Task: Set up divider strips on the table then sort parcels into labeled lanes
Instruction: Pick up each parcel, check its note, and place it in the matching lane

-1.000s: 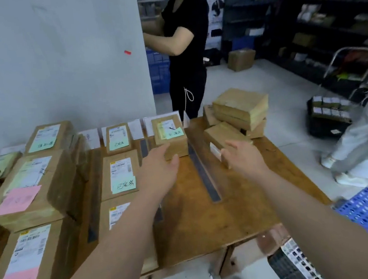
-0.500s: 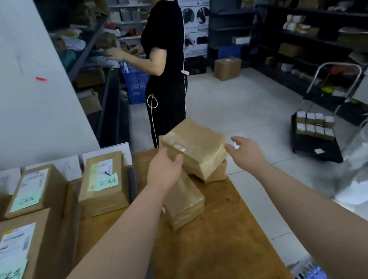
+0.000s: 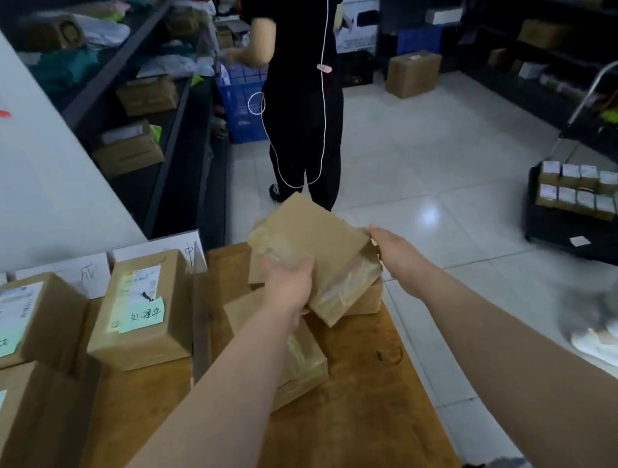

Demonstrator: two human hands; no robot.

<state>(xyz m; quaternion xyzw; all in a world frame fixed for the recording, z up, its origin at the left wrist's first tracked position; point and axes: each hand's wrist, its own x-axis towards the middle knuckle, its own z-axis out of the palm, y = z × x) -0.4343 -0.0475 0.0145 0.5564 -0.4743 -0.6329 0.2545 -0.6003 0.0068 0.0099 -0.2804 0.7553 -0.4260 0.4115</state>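
A taped brown parcel (image 3: 320,248) is tilted up above the pile at the table's far right corner. My left hand (image 3: 290,285) grips its near left side and my right hand (image 3: 393,251) holds its right edge. Under it lie other unlabeled parcels (image 3: 301,360). A grey divider strip (image 3: 200,321) runs along the wooden table (image 3: 365,418). Left of the strip sits a labeled parcel (image 3: 143,308) with a green note, and further parcels (image 3: 23,321) fill the lanes beyond. White lane cards (image 3: 86,274) stand at the table's back edge.
A person in black (image 3: 300,93) stands just beyond the table at the shelves (image 3: 140,99). A black cart of small boxes (image 3: 575,206) stands on the floor at right. Another person's shoe (image 3: 605,347) is close to the table's right side. A white wall (image 3: 9,189) rises at left.
My view has swung right toward the pile. Both hands reached the top parcel, closed on it and lifted it into a tilt.
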